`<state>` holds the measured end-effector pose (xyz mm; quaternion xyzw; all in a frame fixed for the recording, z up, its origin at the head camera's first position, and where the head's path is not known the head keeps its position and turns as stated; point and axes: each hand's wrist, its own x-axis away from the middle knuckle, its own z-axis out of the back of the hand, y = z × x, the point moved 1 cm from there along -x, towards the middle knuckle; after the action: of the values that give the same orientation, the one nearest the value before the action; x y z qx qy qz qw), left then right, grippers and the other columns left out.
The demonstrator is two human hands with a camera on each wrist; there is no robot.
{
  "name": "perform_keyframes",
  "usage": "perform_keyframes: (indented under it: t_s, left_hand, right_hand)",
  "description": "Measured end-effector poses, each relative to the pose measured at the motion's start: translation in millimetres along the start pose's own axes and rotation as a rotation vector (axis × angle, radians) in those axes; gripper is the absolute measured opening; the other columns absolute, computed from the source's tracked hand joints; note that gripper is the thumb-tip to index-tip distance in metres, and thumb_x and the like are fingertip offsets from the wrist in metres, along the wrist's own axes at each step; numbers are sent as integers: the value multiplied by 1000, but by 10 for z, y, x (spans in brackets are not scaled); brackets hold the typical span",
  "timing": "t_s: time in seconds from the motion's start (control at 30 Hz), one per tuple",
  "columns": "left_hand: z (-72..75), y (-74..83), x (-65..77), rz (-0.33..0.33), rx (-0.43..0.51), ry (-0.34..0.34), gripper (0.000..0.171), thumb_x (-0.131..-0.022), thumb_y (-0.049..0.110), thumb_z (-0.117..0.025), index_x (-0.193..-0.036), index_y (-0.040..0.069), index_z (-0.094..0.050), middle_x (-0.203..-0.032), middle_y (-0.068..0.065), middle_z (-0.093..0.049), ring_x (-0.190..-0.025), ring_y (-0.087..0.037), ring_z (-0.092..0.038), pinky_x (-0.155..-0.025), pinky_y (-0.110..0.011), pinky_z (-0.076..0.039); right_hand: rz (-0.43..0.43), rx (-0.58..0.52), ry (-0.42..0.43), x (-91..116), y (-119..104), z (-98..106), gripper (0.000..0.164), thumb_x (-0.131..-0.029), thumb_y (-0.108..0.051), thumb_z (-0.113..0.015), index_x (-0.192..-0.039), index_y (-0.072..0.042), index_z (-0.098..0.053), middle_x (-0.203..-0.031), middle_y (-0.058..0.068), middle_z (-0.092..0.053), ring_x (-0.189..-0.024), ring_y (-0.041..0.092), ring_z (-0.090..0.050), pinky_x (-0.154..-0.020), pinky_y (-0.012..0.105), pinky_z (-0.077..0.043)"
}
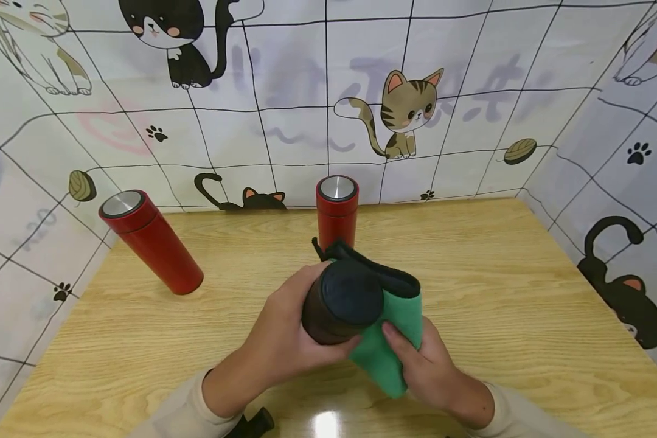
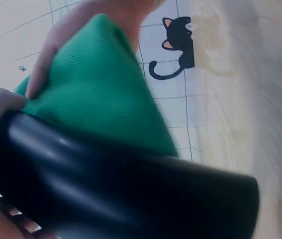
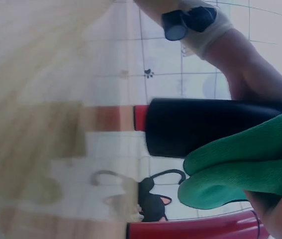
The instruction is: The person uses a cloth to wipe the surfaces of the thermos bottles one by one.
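Observation:
My left hand (image 1: 281,325) grips a black cylindrical bottle (image 1: 350,298) around its side, with its dark round end facing up toward the head camera. My right hand (image 1: 427,368) pinches a folded green cloth (image 1: 385,340) with a dark upper edge, and the cloth lies against the bottle's right side. In the left wrist view the smooth black bottle (image 2: 131,184) crosses the foreground with the green cloth (image 2: 91,89) along it. From the right wrist, the folds of the cloth (image 3: 240,164) overlap the bottle (image 3: 200,127), which is held above the wooden table (image 1: 498,292).
Two red bottles with silver-topped lids stand on the table, one (image 1: 153,243) at the back left and another (image 1: 337,213) at the back middle, partly hidden behind the cloth. A white wall covering (image 1: 295,134) with cartoon cats and grid lines surrounds the table's back and sides.

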<state>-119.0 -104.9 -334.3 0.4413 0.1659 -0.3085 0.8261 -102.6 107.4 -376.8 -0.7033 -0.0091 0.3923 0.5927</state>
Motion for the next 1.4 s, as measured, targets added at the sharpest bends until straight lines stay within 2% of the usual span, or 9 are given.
perform_keyframes:
  t_s: [0.17,0.3,0.37,0.5,0.63,0.83,1.03,1.23,1.4]
  left_hand:
    - [66,1,-3,-58,270,89,76,-70,21,-90,-133,8,-50,-121,-5,-66,-108,-18,-65,-98,-34,-53]
    - [116,-26,32,-108,427,181,68,-75,18,-87,-128,-3,-51,-119,-7,-65,-107,-18,-64,-98,-31,-52]
    - [129,-38,50,-161,482,231,63,-79,18,-84,-124,-10,-51,-117,-5,-65,-104,-17,-64,-96,-29,-53]
    - [146,-22,11,-270,521,330,62,-85,25,-78,-117,-18,-47,-110,-10,-66,-99,-19,-67,-91,-30,-56]
    - [163,-3,-42,-298,543,390,61,-87,26,-76,-119,-16,-46,-108,-14,-65,-98,-25,-67,-93,-33,-56]
    - [174,-22,-36,-293,508,428,64,-87,25,-77,-120,-19,-43,-112,-12,-64,-100,-22,-65,-94,-32,-56]
    - [135,-38,-29,-363,551,411,76,-87,24,-76,-137,-15,-32,-118,-10,-64,-106,-22,-67,-99,-33,-54]
    - [211,-138,-67,-265,547,478,64,-86,26,-78,-127,-9,-44,-114,-10,-64,-101,-23,-68,-95,-33,-56]
    - [341,-390,-175,-86,435,525,65,-83,16,-79,-135,2,-43,-119,-10,-61,-107,-24,-63,-95,-31,-55]
  right_hand:
    - [-141,57,-73,-18,60,-15,42,-104,9,-28,-143,3,-40,-129,9,-62,-114,9,-64,-93,31,-57]
    - [-344,113,-6,-31,122,18,37,-109,-8,-34,-143,5,-38,-125,25,-59,-109,12,-67,-89,32,-58]
    - [-445,96,44,-42,154,42,38,-110,-17,-35,-140,5,-39,-122,26,-60,-104,13,-68,-87,32,-59]
    - [-598,4,107,-69,198,75,48,-110,-33,-37,-138,5,-39,-118,18,-61,-101,16,-69,-86,32,-59]
    - [-711,-101,173,-93,200,72,53,-108,-37,-41,-141,4,-35,-116,5,-60,-103,12,-67,-89,30,-57]
    - [-767,-211,300,-115,201,70,49,-107,-37,-44,-140,-2,-38,-110,-4,-61,-100,8,-66,-89,30,-57]
    - [-789,-277,269,-103,215,40,48,-107,-40,-44,-139,-5,-40,-111,-4,-61,-101,8,-65,-90,29,-56]
    - [-810,-314,230,-48,263,12,55,-107,-42,-43,-144,-3,-34,-113,-4,-63,-105,10,-66,-91,32,-56]
    - [-858,-401,190,72,346,-21,63,-107,-43,-42,-151,-2,-24,-119,-3,-63,-109,12,-66,-93,34,-56]
